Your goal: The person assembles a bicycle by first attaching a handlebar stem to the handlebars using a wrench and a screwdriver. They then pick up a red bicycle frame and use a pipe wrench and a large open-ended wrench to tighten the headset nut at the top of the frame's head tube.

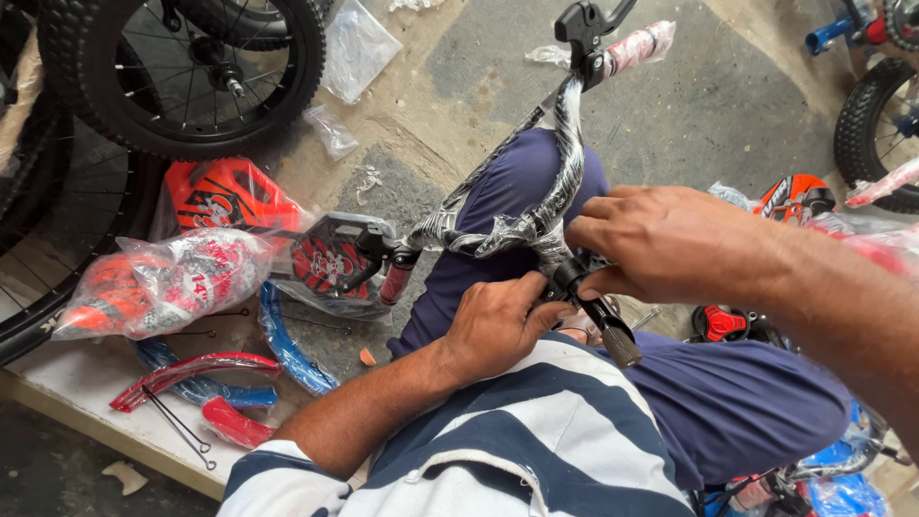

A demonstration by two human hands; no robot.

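With the handlebar (550, 206) laid across the person's lap, still in its plastic wrap, the stem (595, 314) points back at the body so both hands can reach the clamp. Left hand (498, 325) has its fingers (532, 285) curled narrow against the clamp base, apparently steadying it; right hand (670, 244) comes over the top, fingers closed on the same joint. Wrapped bike parts (163, 280), mudguards (191, 369) and a wheel (187, 67) lie on the floor (689, 105) nearby.

At my nine o'clock I see a clear plastic bag (168, 282) of red and white parts; empty clear bags (356, 48) lie at eleven.
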